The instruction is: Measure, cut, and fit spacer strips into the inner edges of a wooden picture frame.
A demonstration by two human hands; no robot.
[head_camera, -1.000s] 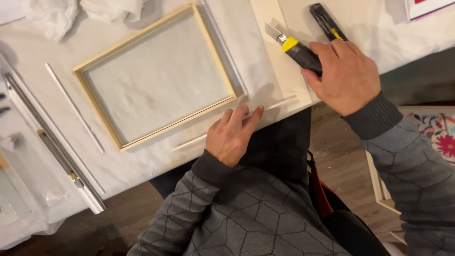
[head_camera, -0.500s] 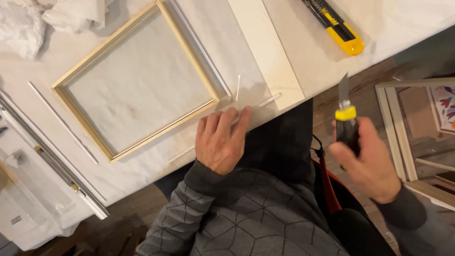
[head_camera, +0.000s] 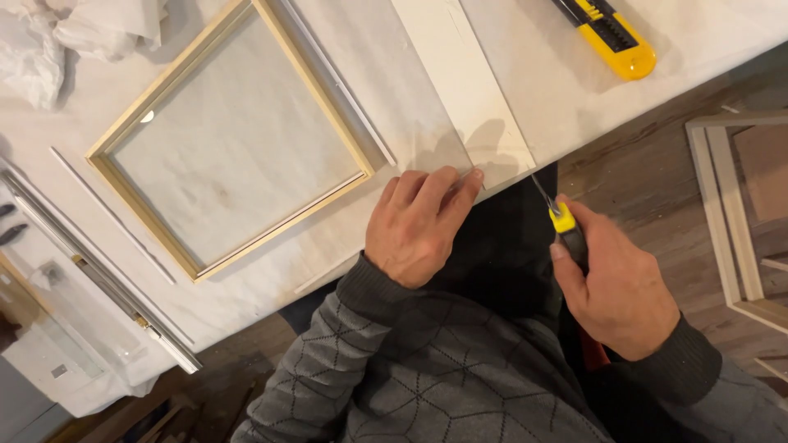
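My left hand [head_camera: 419, 226] lies flat, fingers spread and pressing a clear sheet [head_camera: 439, 152] at the near edge of the white-covered table [head_camera: 722, 33], fingertips touching the pale flat board [head_camera: 460, 78], whose long axis runs away from me. My right hand [head_camera: 616, 283], off the table's edge, is closed round a yellow-and-black utility knife [head_camera: 562, 221], its thin blade aimed at the board's near corner, just right of my left fingertips. A light wooden frame [head_camera: 234, 135] lies left of the board.
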